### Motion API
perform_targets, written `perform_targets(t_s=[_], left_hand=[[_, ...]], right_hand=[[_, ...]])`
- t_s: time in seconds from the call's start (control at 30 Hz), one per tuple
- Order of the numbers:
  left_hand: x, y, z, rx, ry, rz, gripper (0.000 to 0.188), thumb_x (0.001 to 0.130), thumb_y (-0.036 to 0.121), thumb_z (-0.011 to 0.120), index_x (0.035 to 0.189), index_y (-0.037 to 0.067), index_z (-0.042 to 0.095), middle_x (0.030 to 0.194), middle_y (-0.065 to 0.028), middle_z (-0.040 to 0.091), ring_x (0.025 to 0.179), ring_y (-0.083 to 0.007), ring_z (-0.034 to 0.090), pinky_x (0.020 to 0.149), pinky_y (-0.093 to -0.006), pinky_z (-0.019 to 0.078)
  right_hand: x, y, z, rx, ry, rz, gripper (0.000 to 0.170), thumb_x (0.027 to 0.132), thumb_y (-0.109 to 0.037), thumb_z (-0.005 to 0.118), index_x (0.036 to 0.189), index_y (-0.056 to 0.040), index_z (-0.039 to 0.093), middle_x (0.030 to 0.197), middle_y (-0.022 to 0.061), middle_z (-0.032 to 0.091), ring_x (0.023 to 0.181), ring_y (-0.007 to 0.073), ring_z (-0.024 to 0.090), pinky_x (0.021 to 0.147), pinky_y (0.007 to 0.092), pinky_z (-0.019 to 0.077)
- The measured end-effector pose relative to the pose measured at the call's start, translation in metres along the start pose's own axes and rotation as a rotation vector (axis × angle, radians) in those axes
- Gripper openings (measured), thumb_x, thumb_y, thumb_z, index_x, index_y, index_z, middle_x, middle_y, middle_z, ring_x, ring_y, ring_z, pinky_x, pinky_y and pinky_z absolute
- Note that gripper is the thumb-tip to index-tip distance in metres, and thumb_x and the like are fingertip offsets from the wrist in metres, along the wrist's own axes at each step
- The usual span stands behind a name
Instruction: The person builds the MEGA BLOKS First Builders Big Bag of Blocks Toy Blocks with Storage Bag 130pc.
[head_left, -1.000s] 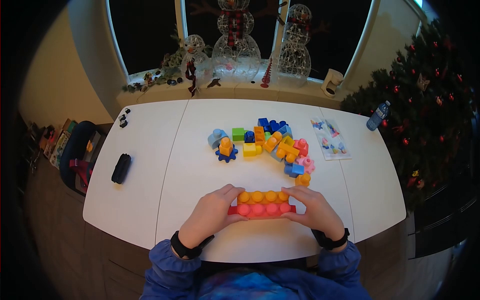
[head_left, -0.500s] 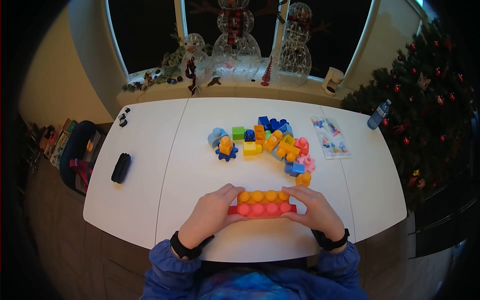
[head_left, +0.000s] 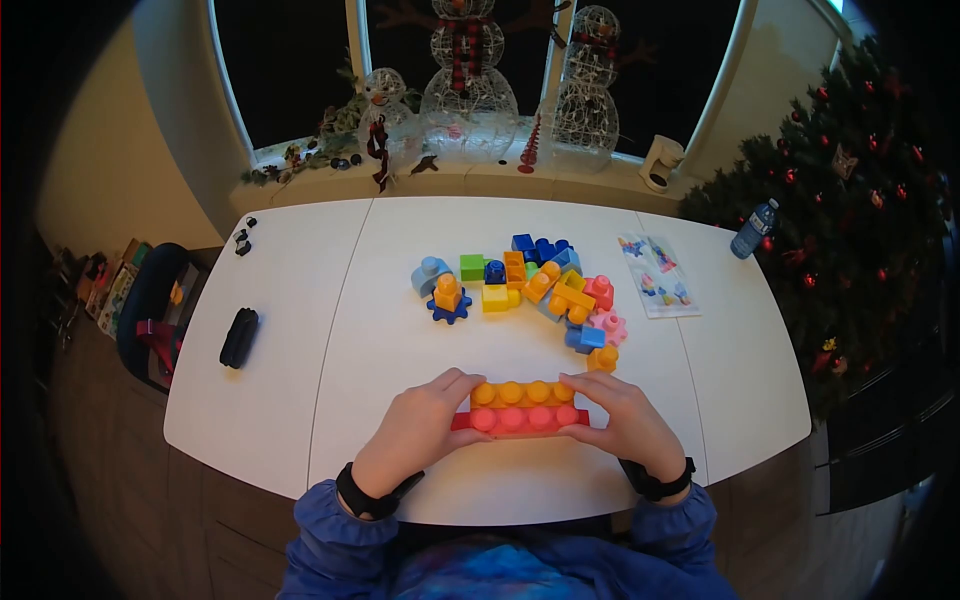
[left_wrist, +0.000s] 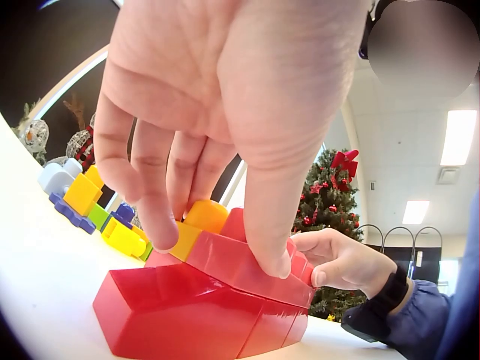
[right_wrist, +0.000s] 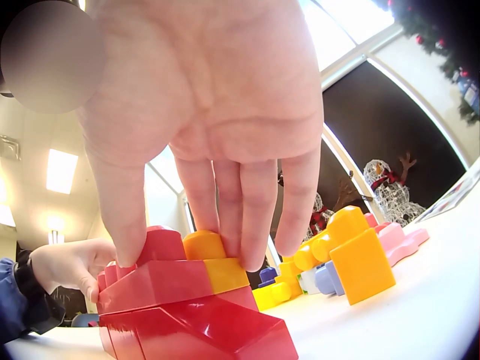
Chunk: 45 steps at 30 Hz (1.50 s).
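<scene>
Between both hands sits a toy block stack: an orange row of studs (head_left: 524, 394) behind a coral-red row (head_left: 526, 420), on a longer red base block (left_wrist: 172, 311) that pokes out at both ends. My left hand (head_left: 412, 425) pinches the upper rows at their left end, thumb in front and fingers behind. At the right end my right hand (head_left: 632, 425) grips them the same way. In the right wrist view, the base block (right_wrist: 217, 330) lies low at the white tabletop, under the gripped layer.
Beyond the hands spreads a curved group of loose blocks, among them a yellow block (head_left: 497, 298), a blue gear piece (head_left: 449, 308) and a nearby orange block (head_left: 603, 359). A picture sheet (head_left: 660, 277), a water bottle (head_left: 754, 229) and a black case (head_left: 239, 338) also lie on the white table (head_left: 400, 350).
The hands keep the same hold on the block stack throughout. Only the head view has shifted very slightly.
</scene>
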<state>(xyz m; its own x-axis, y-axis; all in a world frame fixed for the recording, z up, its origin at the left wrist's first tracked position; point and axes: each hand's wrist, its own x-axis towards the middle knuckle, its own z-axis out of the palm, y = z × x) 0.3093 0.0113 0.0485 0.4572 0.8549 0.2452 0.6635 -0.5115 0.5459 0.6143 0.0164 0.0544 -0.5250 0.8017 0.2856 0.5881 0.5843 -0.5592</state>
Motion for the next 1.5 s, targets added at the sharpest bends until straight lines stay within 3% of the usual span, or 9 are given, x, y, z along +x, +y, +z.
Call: perform_targets(t_s=[0.27, 0.47, 0.67, 0.8, 0.97, 1.07, 1.2, 1.5], left_hand=[[0.001, 0.001, -0.002, 0.000, -0.015, -0.005, 0.062, 0.077, 0.030, 0.091, 0.128, 0.008, 0.064, 0.112, -0.0105, 0.068, 0.080, -0.0300, 0.070, 0.072, -0.0376, 0.0569], [0.009, 0.002, -0.025, -0.066, -0.111, -0.025, 0.060, 0.080, 0.027, 0.089, 0.130, 0.007, 0.063, 0.124, -0.0133, 0.067, 0.082, -0.0296, 0.070, 0.074, -0.0378, 0.0571], [0.082, -0.075, -0.033, 0.135, 0.177, -0.015, 0.049, 0.086, 0.014, 0.082, 0.130, 0.006, 0.063, 0.126, -0.0142, 0.067, 0.092, -0.0318, 0.069, 0.083, -0.0397, 0.0571], [0.107, -0.110, -0.016, 0.243, 0.122, 0.044, 0.045, 0.085, 0.009, 0.080, 0.127, 0.007, 0.065, 0.122, -0.0133, 0.068, 0.104, -0.0347, 0.067, 0.090, -0.0426, 0.0554], [0.114, -0.109, -0.015, 0.261, 0.028, -0.006, 0.043, 0.083, 0.005, 0.079, 0.124, 0.008, 0.066, 0.115, -0.0135, 0.068, 0.107, -0.0371, 0.063, 0.093, -0.0433, 0.0536], [0.105, -0.098, -0.023, 0.237, 0.128, 0.148, 0.041, 0.083, 0.004, 0.078, 0.122, 0.007, 0.065, 0.113, -0.0134, 0.065, 0.104, -0.0368, 0.062, 0.092, -0.0418, 0.0533], [0.077, -0.052, -0.041, -0.043, 0.135, 0.105, 0.040, 0.085, 0.001, 0.077, 0.122, 0.006, 0.064, 0.112, -0.0128, 0.060, 0.103, -0.0342, 0.062, 0.091, -0.0378, 0.0528], [0.040, -0.015, -0.044, -0.204, 0.011, 0.137, 0.043, 0.084, 0.004, 0.081, 0.124, 0.005, 0.066, 0.113, -0.0120, 0.066, 0.102, -0.0297, 0.067, 0.091, -0.0348, 0.0558]], right_hand=[[0.000, 0.000, 0.000, -0.009, -0.007, 0.001, 0.064, 0.081, -0.023, 0.088, 0.136, -0.0042, 0.063, 0.124, 0.0153, 0.069, 0.108, 0.0353, 0.069, 0.093, 0.0398, 0.0573], [0.000, -0.002, -0.001, -0.003, -0.020, 0.023, 0.062, 0.081, -0.023, 0.087, 0.136, -0.0040, 0.064, 0.125, 0.0157, 0.069, 0.109, 0.0357, 0.068, 0.094, 0.0404, 0.0569], [0.000, -0.002, -0.001, -0.010, -0.014, 0.014, 0.062, 0.082, -0.023, 0.087, 0.136, -0.0038, 0.063, 0.125, 0.0156, 0.069, 0.110, 0.0355, 0.068, 0.094, 0.0404, 0.0569], [0.000, -0.003, -0.002, 0.007, -0.010, 0.020, 0.062, 0.082, -0.021, 0.087, 0.136, -0.0038, 0.064, 0.125, 0.0154, 0.069, 0.110, 0.0351, 0.068, 0.094, 0.0399, 0.0570], [-0.001, 0.000, -0.001, 0.007, -0.004, 0.013, 0.061, 0.082, -0.021, 0.088, 0.135, -0.0032, 0.064, 0.126, 0.0152, 0.069, 0.110, 0.0349, 0.068, 0.094, 0.0397, 0.0570], [0.000, 0.000, 0.000, 0.004, -0.008, 0.012, 0.061, 0.082, -0.022, 0.088, 0.135, -0.0031, 0.064, 0.126, 0.0152, 0.069, 0.110, 0.0349, 0.068, 0.094, 0.0397, 0.0571], [-0.001, 0.001, 0.000, -0.005, 0.001, 0.006, 0.061, 0.082, -0.024, 0.088, 0.135, -0.0034, 0.065, 0.126, 0.0151, 0.069, 0.110, 0.0347, 0.068, 0.094, 0.0396, 0.0572], [0.001, 0.001, 0.000, 0.006, -0.010, 0.018, 0.062, 0.082, -0.025, 0.088, 0.135, -0.0039, 0.065, 0.126, 0.0142, 0.069, 0.109, 0.0340, 0.069, 0.093, 0.0397, 0.0575]])
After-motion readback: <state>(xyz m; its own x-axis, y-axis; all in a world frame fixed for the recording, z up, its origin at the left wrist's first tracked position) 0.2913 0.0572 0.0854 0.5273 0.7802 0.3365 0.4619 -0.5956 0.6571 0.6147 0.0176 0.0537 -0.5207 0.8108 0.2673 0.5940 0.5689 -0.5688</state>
